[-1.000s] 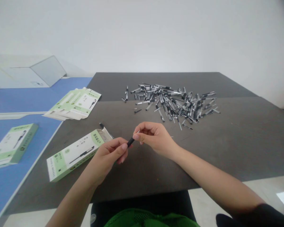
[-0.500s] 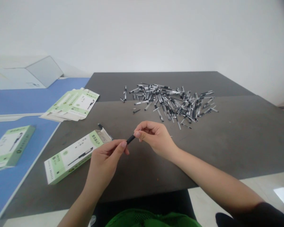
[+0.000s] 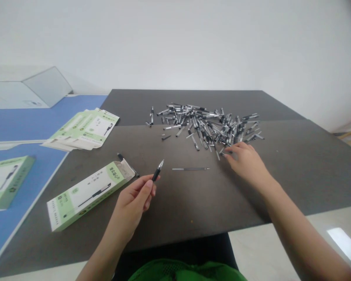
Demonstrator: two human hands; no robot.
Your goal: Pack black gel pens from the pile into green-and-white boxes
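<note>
My left hand (image 3: 136,199) is closed round a black-gripped pen (image 3: 157,171), its silver tip pointing up and away from me. The pen's rear part is hidden in the hand. At the near edge of a pile of pen parts (image 3: 204,128), my right hand (image 3: 248,164) brings thumb and forefinger together on a small piece too little to name. A thin pen refill (image 3: 190,169) lies flat on the table between the two hands. Left of my left hand lies a green and white pen box (image 3: 90,195) with its far end flap open.
Several flat green and white cartons (image 3: 84,128) lie fanned out at the back left. Another pen box (image 3: 10,181) rests on the blue surface (image 3: 49,168) at the left. A small dark piece (image 3: 166,137) lies in front of the pile. Behind the dark table (image 3: 169,218) stands a wall.
My right hand has left the pen and moved right to the pile's near edge. The pen in my left hand now shows its silver tip. The refill between the hands has come into view.
</note>
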